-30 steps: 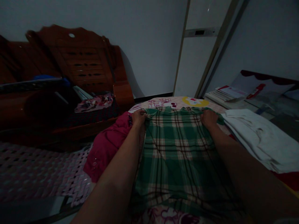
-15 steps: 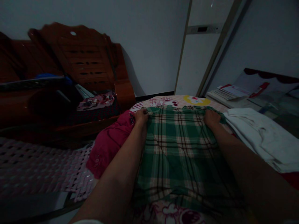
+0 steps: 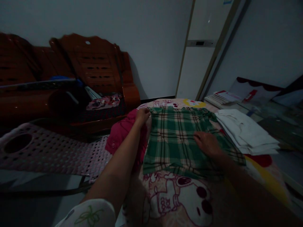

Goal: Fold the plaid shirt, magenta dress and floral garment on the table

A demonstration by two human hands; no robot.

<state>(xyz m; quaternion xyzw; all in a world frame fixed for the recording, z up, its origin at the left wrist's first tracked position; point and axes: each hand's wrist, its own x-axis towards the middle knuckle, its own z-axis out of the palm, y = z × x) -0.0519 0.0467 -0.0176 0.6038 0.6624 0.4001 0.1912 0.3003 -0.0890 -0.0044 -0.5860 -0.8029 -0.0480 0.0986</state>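
A green plaid garment (image 3: pixel 175 142) with a gathered far edge lies spread out in front of me. My left hand (image 3: pixel 142 116) is closed at its far left corner, fingertips pinching the gathered edge. Across the right half of the cloth rests my right hand (image 3: pixel 207 142), its fingers stretched toward the left and lying on the fabric. A crumpled magenta garment (image 3: pixel 121 130) sits just left of the plaid one, partly behind my left forearm. To the right lies a folded white garment (image 3: pixel 246 130), close to the plaid cloth's right edge.
Beneath the clothes is a surface covered in a cartoon-print cloth (image 3: pixel 175 198). A woven pink chair (image 3: pixel 59 154) stands at left, a carved wooden bench (image 3: pixel 94 67) behind it. Papers (image 3: pixel 223 97) lie on a table at the right; a tall white cabinet unit (image 3: pixel 195 66) stands behind.
My right hand has let go of the far right corner and come down toward me onto the middle of the plaid garment. My left hand stays at its corner. The view has shifted slightly.
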